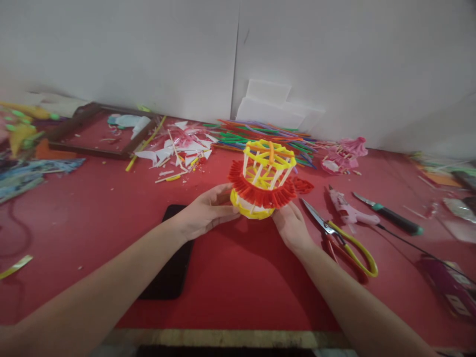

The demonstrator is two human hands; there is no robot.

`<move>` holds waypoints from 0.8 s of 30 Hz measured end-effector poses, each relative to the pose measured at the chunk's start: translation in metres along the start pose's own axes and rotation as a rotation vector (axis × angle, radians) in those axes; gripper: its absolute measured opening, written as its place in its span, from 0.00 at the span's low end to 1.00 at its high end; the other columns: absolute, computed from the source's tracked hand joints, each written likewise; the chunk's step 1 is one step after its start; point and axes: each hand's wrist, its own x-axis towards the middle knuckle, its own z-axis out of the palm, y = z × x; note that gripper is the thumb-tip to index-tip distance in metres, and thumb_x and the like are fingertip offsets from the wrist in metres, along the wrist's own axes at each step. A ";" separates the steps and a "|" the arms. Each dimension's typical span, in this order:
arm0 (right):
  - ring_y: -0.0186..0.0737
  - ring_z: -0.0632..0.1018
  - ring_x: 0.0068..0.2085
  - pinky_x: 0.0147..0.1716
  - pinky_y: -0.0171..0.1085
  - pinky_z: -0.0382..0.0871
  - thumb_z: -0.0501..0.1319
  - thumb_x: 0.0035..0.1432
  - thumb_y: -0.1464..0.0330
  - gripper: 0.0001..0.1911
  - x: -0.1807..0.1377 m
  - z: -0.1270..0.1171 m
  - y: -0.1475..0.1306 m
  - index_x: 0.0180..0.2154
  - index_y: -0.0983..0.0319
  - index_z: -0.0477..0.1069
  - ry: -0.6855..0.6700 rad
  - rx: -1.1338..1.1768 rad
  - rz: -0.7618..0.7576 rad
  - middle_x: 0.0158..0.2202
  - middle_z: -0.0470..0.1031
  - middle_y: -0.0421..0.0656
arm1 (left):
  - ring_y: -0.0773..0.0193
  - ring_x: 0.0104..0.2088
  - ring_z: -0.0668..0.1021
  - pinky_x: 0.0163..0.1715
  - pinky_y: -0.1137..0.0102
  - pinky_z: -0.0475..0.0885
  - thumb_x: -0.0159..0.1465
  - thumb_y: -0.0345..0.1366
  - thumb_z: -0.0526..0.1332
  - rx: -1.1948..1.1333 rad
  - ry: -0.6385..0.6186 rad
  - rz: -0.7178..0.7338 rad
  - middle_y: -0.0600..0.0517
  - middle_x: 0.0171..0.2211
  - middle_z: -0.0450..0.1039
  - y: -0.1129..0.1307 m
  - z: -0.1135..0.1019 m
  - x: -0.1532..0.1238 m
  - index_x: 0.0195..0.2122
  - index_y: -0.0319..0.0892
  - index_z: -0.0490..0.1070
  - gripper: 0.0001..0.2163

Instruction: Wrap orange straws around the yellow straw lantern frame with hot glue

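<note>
The red table (pixel 238 297) spreads beneath everything. Over its middle, a yellow-and-red craft frame (pixel 266 197) sits upright between both hands. The left hand (pixel 210 210) grasps its lower left side; the right hand (pixel 292 223) grips the lower right, fingers partly hidden beneath the red fringe (pixel 280 196).

Behind a model (pixel 263 196) held between the hands (pixel 208 210), stems (pixel 260 130) are piled on the desk (pixel 238 297); scissors (pixel 328 228), a glue gun (pixel 349 209) and a knife (pixel 396 218) are laid to its right, a flat device (pixel 174 275) to its left.
</note>
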 end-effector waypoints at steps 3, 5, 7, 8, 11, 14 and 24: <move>0.49 0.80 0.54 0.55 0.50 0.74 0.64 0.58 0.49 0.21 -0.001 0.002 -0.002 0.47 0.54 0.76 0.003 0.017 0.011 0.52 0.80 0.43 | 0.63 0.42 0.83 0.42 0.72 0.81 0.54 0.18 0.69 0.001 0.046 -0.035 0.45 0.53 0.77 0.000 -0.001 0.000 0.54 0.41 0.70 0.27; 0.49 0.79 0.54 0.55 0.50 0.74 0.65 0.58 0.49 0.21 -0.001 0.003 -0.005 0.48 0.53 0.76 0.003 0.021 0.018 0.53 0.80 0.43 | 0.63 0.41 0.84 0.41 0.72 0.82 0.54 0.17 0.68 -0.007 0.075 -0.049 0.46 0.49 0.78 0.001 -0.001 0.000 0.55 0.40 0.69 0.28; 0.49 0.79 0.54 0.55 0.50 0.73 0.65 0.57 0.49 0.21 -0.001 0.004 -0.006 0.47 0.53 0.76 0.003 0.025 0.025 0.53 0.80 0.43 | 0.62 0.42 0.84 0.41 0.71 0.82 0.54 0.16 0.67 -0.024 0.092 -0.048 0.47 0.48 0.79 0.001 0.000 0.000 0.54 0.41 0.69 0.27; 0.49 0.79 0.54 0.55 0.50 0.74 0.65 0.57 0.49 0.21 -0.001 0.004 -0.007 0.47 0.54 0.76 0.005 0.028 0.029 0.53 0.80 0.43 | 0.62 0.42 0.84 0.41 0.71 0.82 0.54 0.15 0.67 -0.036 0.098 -0.045 0.47 0.48 0.79 0.001 0.000 0.000 0.54 0.42 0.69 0.27; 0.49 0.80 0.53 0.53 0.51 0.75 0.65 0.57 0.48 0.23 0.000 0.004 -0.007 0.48 0.54 0.76 0.032 0.035 0.036 0.54 0.80 0.43 | 0.62 0.41 0.84 0.41 0.71 0.82 0.55 0.15 0.66 -0.097 0.119 -0.027 0.49 0.45 0.80 0.001 0.002 0.001 0.54 0.42 0.69 0.27; 0.48 0.80 0.52 0.51 0.51 0.75 0.64 0.57 0.48 0.24 0.000 0.004 -0.008 0.51 0.53 0.74 0.049 0.039 0.036 0.55 0.79 0.44 | 0.65 0.36 0.84 0.39 0.71 0.82 0.56 0.16 0.64 -0.142 0.137 -0.007 0.50 0.38 0.81 0.000 0.000 0.003 0.50 0.41 0.71 0.22; 0.48 0.79 0.54 0.56 0.53 0.72 0.62 0.61 0.52 0.22 -0.003 0.002 -0.013 0.53 0.53 0.75 -0.050 0.010 0.009 0.54 0.80 0.44 | 0.64 0.26 0.81 0.26 0.72 0.80 0.58 0.19 0.61 -0.181 0.258 0.013 0.52 0.27 0.78 -0.001 -0.003 0.007 0.34 0.39 0.71 0.09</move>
